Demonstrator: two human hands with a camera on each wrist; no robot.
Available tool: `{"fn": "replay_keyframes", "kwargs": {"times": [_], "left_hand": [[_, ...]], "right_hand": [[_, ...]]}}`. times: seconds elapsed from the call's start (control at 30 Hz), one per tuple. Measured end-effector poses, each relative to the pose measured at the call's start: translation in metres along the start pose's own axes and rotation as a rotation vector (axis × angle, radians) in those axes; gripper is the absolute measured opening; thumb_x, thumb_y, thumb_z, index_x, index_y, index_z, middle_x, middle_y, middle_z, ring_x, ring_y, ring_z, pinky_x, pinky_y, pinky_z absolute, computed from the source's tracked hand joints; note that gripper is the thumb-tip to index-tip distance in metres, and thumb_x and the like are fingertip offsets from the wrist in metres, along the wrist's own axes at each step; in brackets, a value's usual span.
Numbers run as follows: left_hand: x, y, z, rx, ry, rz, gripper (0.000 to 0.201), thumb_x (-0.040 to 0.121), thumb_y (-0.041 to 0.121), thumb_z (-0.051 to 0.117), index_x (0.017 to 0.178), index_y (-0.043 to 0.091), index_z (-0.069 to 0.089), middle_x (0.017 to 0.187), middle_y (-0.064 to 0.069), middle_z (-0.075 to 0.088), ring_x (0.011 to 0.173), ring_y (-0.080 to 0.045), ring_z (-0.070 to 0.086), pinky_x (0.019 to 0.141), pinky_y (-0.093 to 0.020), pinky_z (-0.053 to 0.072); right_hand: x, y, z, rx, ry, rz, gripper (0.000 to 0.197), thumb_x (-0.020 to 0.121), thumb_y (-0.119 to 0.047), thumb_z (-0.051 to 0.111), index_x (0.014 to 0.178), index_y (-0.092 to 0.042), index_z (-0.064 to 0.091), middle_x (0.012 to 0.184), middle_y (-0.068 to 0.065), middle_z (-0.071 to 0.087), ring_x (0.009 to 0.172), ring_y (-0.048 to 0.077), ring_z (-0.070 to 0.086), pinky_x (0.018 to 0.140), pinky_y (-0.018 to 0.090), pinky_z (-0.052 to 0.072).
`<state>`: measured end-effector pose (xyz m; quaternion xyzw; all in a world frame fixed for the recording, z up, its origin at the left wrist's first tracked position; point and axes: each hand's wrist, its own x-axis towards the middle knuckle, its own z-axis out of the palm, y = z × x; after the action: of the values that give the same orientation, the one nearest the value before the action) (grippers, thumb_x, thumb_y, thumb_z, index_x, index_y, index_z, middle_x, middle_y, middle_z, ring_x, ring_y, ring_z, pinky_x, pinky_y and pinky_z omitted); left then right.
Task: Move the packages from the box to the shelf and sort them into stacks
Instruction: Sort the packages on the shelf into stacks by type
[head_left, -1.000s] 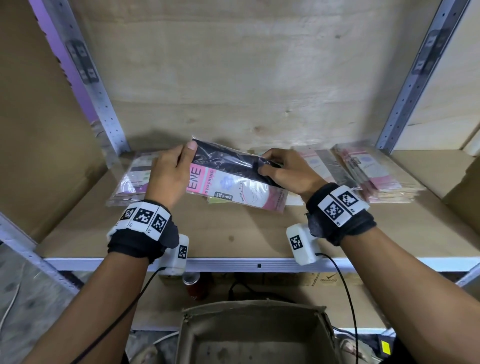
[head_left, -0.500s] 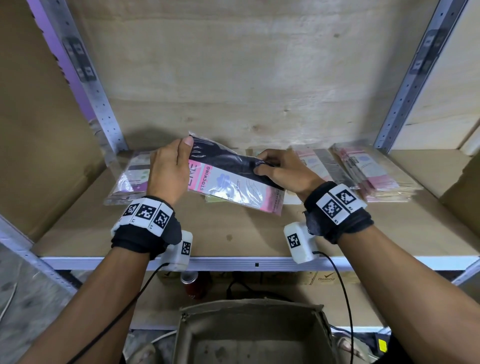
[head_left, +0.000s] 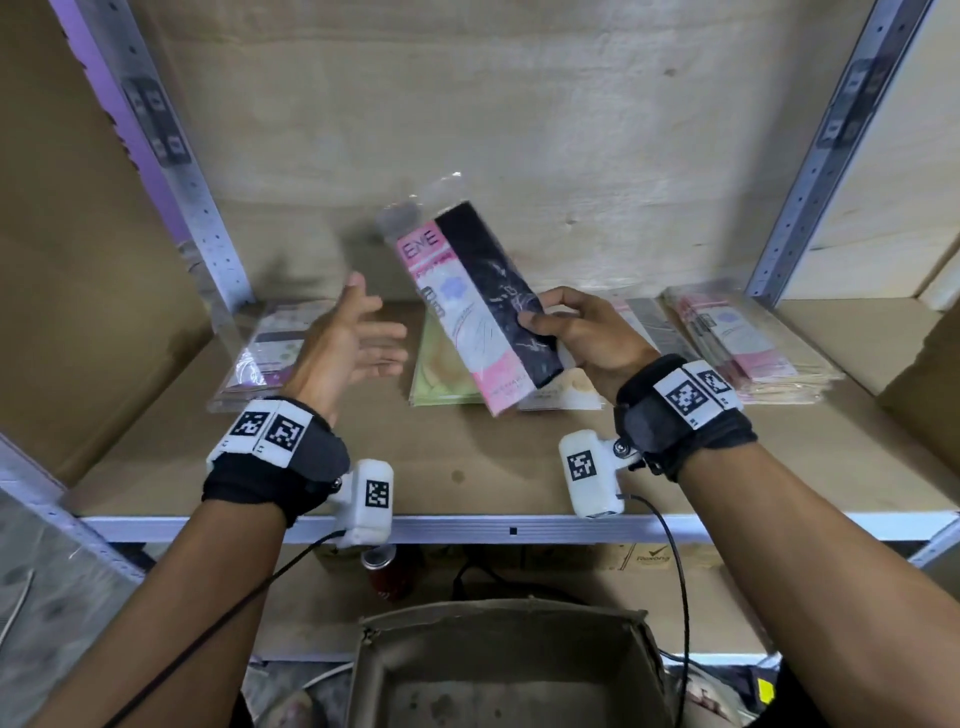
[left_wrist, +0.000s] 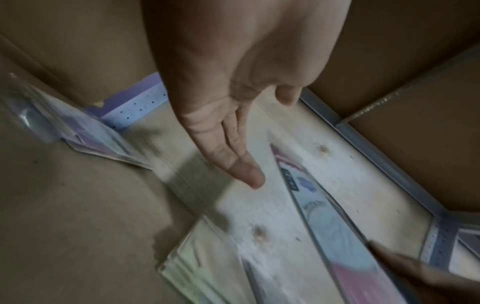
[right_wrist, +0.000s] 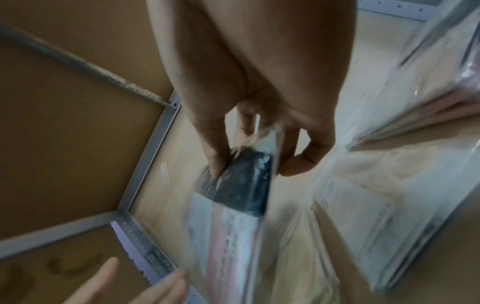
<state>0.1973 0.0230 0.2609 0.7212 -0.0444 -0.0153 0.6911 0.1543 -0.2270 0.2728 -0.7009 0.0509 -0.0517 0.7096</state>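
My right hand (head_left: 558, 325) pinches a pink-and-black stocking package (head_left: 470, 301) by its lower right edge and holds it tilted upright above the shelf board (head_left: 467, 467). The right wrist view shows thumb and fingers clamped on that package (right_wrist: 241, 193). My left hand (head_left: 363, 338) hovers just left of it with straight fingers and holds nothing; it also shows as an empty left hand (left_wrist: 233, 148) in the left wrist view. On the shelf lie a purple stack (head_left: 265, 358) at left, a yellow-green stack (head_left: 441, 374) under the held package, and a pink stack (head_left: 743, 343) at right.
A beige pile of packages (head_left: 639, 322) lies behind my right hand. Grey metal uprights (head_left: 810, 171) frame the shelf bay. Below the shelf edge stands a brown cardboard box (head_left: 509, 670), its visible bottom bare, with a red can (head_left: 382, 571) behind it.
My left hand let go of the package and drew back to the left. My right hand turned the package from lying crosswise to standing tilted on end.
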Motion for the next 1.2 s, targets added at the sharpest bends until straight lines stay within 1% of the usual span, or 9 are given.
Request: {"fn": "replay_keyframes", "kwargs": {"times": [0.1,0.23,0.4,0.47,0.63,0.77,1.0,1.1,1.2], "left_hand": [[-0.009,-0.006,0.017,0.111,-0.169,-0.092,0.046,0.094,0.049,0.058,0.124,0.014,0.060,0.108,-0.013,0.074,0.087,-0.027,0.074,0.070,-0.028,0.062],[-0.018,-0.018,0.034,0.216,-0.437,-0.073,0.039,0.091,0.024,0.070,0.127,0.014,0.063,0.111,-0.010,0.073,0.088,-0.023,0.074,0.072,-0.026,0.061],[-0.009,-0.024,0.045,0.168,-0.307,-0.043,0.037,0.086,0.012,0.075,0.120,0.002,0.065,0.103,-0.020,0.073,0.070,-0.016,0.072,0.058,-0.022,0.057],[-0.003,-0.024,0.052,0.140,-0.252,-0.031,0.037,0.083,0.011,0.077,0.116,0.000,0.065,0.100,-0.021,0.074,0.067,-0.016,0.072,0.056,-0.022,0.057],[0.015,-0.010,0.098,0.125,-0.305,0.041,0.028,0.090,0.005,0.069,0.118,0.007,0.066,0.106,-0.017,0.073,0.070,-0.012,0.070,0.061,-0.020,0.057],[0.032,0.000,0.160,0.174,-0.363,0.060,0.035,0.091,0.004,0.068,0.125,0.000,0.063,0.113,-0.013,0.070,0.082,-0.017,0.072,0.062,-0.019,0.057],[0.048,-0.007,0.242,0.310,-0.448,-0.076,0.026,0.084,0.000,0.074,0.107,-0.010,0.067,0.111,-0.024,0.071,0.095,-0.036,0.072,0.091,-0.048,0.057],[0.047,-0.015,0.255,0.416,-0.437,-0.059,0.017,0.084,0.007,0.076,0.091,-0.006,0.069,0.101,-0.022,0.073,0.096,-0.034,0.073,0.086,-0.045,0.060],[0.045,-0.017,0.261,0.426,-0.417,-0.087,0.024,0.084,0.007,0.075,0.100,-0.009,0.069,0.103,-0.022,0.073,0.096,-0.031,0.073,0.085,-0.043,0.060]], "right_hand": [[-0.002,0.003,0.006,0.090,-0.009,0.045,0.022,0.089,-0.008,0.070,0.105,-0.010,0.055,0.100,0.019,0.064,0.077,0.028,0.062,0.063,0.033,0.050],[-0.003,0.014,0.013,0.112,-0.018,0.104,0.021,0.088,-0.005,0.070,0.096,-0.013,0.052,0.102,0.021,0.063,0.082,0.031,0.059,0.071,0.037,0.046],[0.000,0.019,-0.004,0.004,-0.146,0.129,0.027,0.086,0.007,0.063,0.104,-0.012,0.056,0.093,0.013,0.068,0.075,0.023,0.063,0.072,0.038,0.053],[0.001,0.016,-0.016,-0.060,-0.175,0.114,0.034,0.085,0.009,0.065,0.113,-0.008,0.057,0.092,0.012,0.069,0.074,0.020,0.067,0.065,0.030,0.054],[0.007,0.003,-0.055,-0.177,0.052,0.029,0.047,0.080,0.006,0.074,0.124,0.001,0.057,0.090,0.015,0.066,0.063,0.019,0.069,0.052,0.026,0.055],[0.013,-0.004,-0.106,-0.361,0.275,0.032,0.045,0.077,-0.005,0.082,0.116,-0.003,0.060,0.098,0.013,0.069,0.082,0.028,0.071,0.079,0.043,0.061],[0.010,0.007,-0.160,-0.707,0.434,0.145,0.012,0.080,-0.014,0.079,0.085,-0.009,0.069,0.095,0.009,0.071,0.090,0.023,0.068,0.078,0.031,0.052],[0.012,0.011,-0.165,-0.772,0.416,0.232,0.029,0.081,-0.014,0.078,0.105,0.000,0.071,0.105,0.014,0.070,0.099,0.027,0.066,0.076,0.027,0.047],[0.012,0.015,-0.167,-0.839,0.419,0.295,0.046,0.082,-0.018,0.078,0.121,0.001,0.063,0.121,0.017,0.064,0.113,0.030,0.061,0.087,0.032,0.052]]}}
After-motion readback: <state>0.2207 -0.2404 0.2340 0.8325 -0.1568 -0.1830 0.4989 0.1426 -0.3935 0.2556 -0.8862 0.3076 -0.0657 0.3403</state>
